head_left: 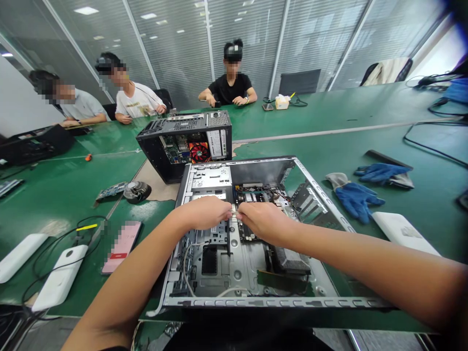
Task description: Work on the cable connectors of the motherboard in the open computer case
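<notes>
An open desktop computer case (pixel 234 302) lies on its side in front of me. My left hand (pixel 211 212) and my right hand (pixel 261 220) meet over its middle, beside the drive bay (pixel 210 178). Both hands are closed in a pinch, fingertips almost touching. Between them shows a small pale piece, too small to name. Under my right hand, the motherboard (pixel 252 197) is partly hidden. A finned heatsink (pixel 290 261) and a narrow green circuit board (pixel 278 281) are nearer the case's front edge. A grey cable (pixel 186 268) curves along the left side.
A second computer tower (pixel 183 141) with a red fan stands behind the case. Blue work gloves (pixel 356 197) and a white power bank (pixel 404 231) lie right. Left are a pink phone (pixel 122 246), another white device (pixel 62 275), and a round metal part (pixel 137 191). Three people sit across the table.
</notes>
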Available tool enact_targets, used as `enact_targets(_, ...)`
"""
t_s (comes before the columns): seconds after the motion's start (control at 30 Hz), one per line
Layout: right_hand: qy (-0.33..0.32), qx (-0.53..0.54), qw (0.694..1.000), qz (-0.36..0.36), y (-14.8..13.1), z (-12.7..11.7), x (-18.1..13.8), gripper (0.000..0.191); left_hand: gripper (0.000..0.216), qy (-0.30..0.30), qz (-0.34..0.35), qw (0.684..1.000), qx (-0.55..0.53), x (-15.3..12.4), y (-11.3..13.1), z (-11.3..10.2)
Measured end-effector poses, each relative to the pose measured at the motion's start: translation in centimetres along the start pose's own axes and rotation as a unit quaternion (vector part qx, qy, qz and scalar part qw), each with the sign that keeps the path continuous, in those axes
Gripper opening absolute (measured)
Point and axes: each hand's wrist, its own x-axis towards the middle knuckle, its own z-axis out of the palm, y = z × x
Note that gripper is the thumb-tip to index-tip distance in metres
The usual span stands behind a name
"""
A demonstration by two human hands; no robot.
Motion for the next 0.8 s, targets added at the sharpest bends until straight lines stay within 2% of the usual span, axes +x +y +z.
enact_targets(0.27, 0.006, -0.037, 0.998, -0.044, 0.6, 0.2, 0.1, 0.024, 0.036, 0.003, 0.019, 1.000, -0.017, 0.1, -0.2, 0.1)
enact_targets(0.5, 0.002, -0.058, 0.996, -0.072, 0.6, 0.0, 0.1, 0.024, 0.034, -0.021, 0.033, 0.998, -0.046, -0.2, 0.2, -0.2)
enact_targets(0.8, 0.030, -0.063, 0.994, -0.082, 1.3, 0.5, 0.2, 0.026, 0.036, 0.005, 0.019, 1.000, -0.013, 0.2, -0.2, 0.4)
